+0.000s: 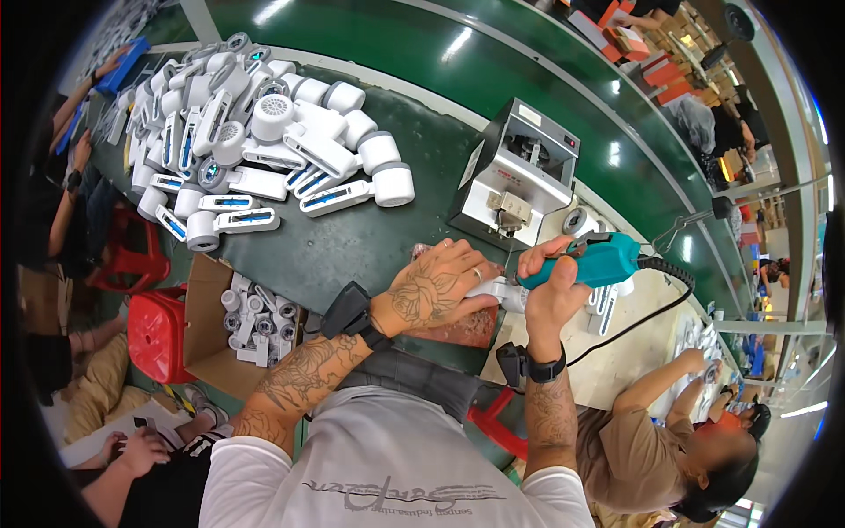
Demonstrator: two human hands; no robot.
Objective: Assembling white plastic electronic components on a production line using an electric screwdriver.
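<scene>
1. the left hand (437,286) lies flat on a white plastic unit (503,293) at the near edge of the green bench (370,242), fingers together and pressing it down; only a sliver of the unit shows past the knuckles
2. the right hand (553,295) is wrapped around a teal electric screwdriver (597,260), fingers clamped on the grip; the bit end points at the white unit and looks to be right against it, though the contact spot is hidden behind the hands
3. a black cable (662,290) trails off the back of the driver toward the right
4. my guess on handling: the white unit is a light, stiff, hollow shell, smooth enough to skate on the bench, so the flat-palm hold over its body seems the right spot; the driver looks heavier and wants a full fist around the barrel
5. nearby: a grey boxy machine (519,172) just behind the hands; a big pile of white units (255,132) well off to the upper left; a cardboard box (233,330) of more parts below the bench edge, next to a red stool (158,334)
6. other people sit on both sides, one in a tan shirt (634,449) at lower right
</scene>
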